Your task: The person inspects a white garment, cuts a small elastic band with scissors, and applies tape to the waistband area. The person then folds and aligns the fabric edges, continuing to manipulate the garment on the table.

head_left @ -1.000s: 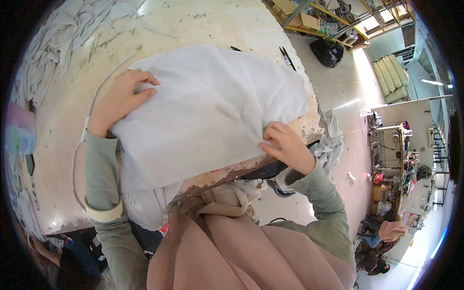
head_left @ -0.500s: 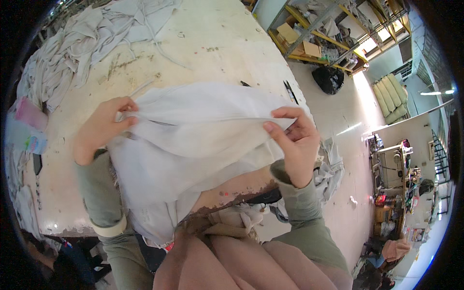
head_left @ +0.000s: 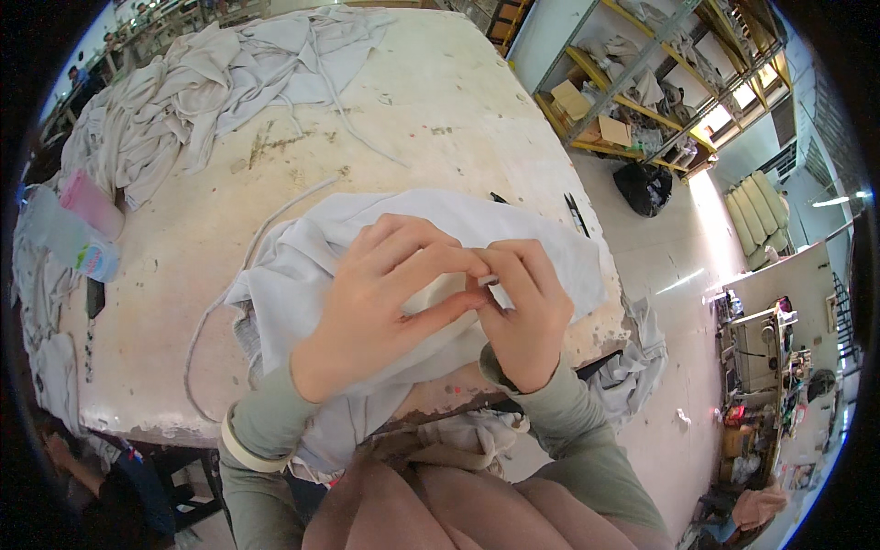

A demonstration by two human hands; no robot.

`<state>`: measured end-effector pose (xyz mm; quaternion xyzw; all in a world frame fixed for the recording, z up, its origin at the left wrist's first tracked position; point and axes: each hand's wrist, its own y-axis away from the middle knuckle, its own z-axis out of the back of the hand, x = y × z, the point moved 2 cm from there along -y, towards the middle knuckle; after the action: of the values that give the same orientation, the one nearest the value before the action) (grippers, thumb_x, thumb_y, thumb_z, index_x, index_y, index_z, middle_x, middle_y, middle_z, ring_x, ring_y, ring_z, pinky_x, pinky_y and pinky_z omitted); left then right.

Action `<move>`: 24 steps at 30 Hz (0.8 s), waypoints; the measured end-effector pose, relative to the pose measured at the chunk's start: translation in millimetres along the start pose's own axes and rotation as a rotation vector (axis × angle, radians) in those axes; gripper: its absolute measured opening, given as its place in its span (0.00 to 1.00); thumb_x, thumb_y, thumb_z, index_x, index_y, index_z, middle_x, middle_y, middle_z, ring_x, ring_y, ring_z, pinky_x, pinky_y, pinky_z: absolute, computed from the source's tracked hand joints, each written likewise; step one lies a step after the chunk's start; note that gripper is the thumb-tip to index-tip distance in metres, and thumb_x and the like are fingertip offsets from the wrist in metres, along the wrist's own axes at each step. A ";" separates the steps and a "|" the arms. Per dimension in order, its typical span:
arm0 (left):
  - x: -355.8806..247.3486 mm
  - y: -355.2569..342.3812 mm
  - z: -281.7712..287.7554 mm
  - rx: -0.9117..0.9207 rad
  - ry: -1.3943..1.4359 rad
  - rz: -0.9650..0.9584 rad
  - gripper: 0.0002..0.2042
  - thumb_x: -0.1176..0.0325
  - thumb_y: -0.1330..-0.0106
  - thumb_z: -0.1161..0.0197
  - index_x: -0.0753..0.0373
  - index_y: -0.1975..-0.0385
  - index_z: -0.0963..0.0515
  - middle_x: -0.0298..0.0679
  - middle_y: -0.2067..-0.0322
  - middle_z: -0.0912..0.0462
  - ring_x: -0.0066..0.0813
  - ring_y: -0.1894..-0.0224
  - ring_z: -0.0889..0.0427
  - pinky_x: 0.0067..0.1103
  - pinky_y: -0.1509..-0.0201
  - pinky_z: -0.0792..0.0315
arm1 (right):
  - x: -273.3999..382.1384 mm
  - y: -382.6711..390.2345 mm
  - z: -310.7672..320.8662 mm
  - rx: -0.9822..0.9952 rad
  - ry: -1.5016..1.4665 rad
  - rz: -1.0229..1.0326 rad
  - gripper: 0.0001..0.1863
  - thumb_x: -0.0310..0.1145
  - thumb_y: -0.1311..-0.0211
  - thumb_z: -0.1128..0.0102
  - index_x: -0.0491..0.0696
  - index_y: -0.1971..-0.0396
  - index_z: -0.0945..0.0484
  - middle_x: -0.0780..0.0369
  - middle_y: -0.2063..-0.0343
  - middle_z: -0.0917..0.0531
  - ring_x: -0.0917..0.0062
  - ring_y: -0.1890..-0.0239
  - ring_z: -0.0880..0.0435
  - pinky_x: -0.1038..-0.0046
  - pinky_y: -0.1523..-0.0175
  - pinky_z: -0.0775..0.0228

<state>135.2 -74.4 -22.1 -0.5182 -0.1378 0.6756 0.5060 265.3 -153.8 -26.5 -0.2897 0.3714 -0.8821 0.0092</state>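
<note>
While hands (head_left: 449, 302) pinch white cloth (head_left: 302, 266) | pinched part hidden | table (head_left: 440, 110) beneath

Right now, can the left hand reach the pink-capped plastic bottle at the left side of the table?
Probably yes, but not at once. The left hand is busy pinching the white garment together with the right hand. The bottle lies far to the left, with only bare table and a white cord between.

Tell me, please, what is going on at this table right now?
A person is working a pale grey garment on a worn cream table. Both hands meet over it: the left hand and right hand pinch a small fold of the cloth between their fingertips. A heap of similar garments lies at the far left.
</note>
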 end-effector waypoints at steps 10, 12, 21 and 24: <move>8.2 6.0 -7.7 -0.036 0.130 0.098 0.10 0.76 0.53 0.31 0.60 0.70 0.23 0.32 0.71 0.22 0.32 0.64 0.24 0.25 0.56 0.32 | -2.3 7.7 -3.5 -0.019 -0.208 -0.126 0.21 0.17 0.56 0.36 0.46 0.58 0.22 0.60 0.68 0.21 0.76 0.69 0.21 0.77 0.64 0.27; 6.9 7.9 -11.9 -0.091 0.388 0.290 0.10 0.77 0.52 0.32 0.61 0.69 0.22 0.33 0.72 0.21 0.30 0.65 0.24 0.24 0.57 0.32 | -4.6 11.7 -3.4 -0.024 -0.224 -0.111 0.20 0.17 0.55 0.35 0.46 0.58 0.22 0.60 0.66 0.20 0.76 0.67 0.20 0.77 0.63 0.27; 2.4 9.2 -10.9 -0.052 0.313 0.261 0.09 0.77 0.52 0.32 0.59 0.70 0.19 0.33 0.72 0.20 0.28 0.67 0.25 0.23 0.60 0.32 | -9.5 26.0 -5.4 -0.178 -0.144 0.035 0.18 0.14 0.57 0.35 0.44 0.63 0.20 0.59 0.50 0.26 0.73 0.60 0.19 0.75 0.57 0.26; -1.1 10.5 -10.4 -0.105 0.145 0.087 0.11 0.77 0.56 0.31 0.58 0.70 0.18 0.32 0.72 0.21 0.29 0.67 0.26 0.23 0.62 0.32 | -9.7 25.9 -5.3 -0.164 -0.166 0.027 0.19 0.15 0.57 0.34 0.47 0.61 0.18 0.60 0.49 0.25 0.71 0.58 0.19 0.75 0.55 0.25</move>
<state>138.2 -83.5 -33.4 -0.5973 -0.1132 0.6495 0.4568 265.5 -166.9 -51.5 -0.3566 0.4440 -0.8215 0.0281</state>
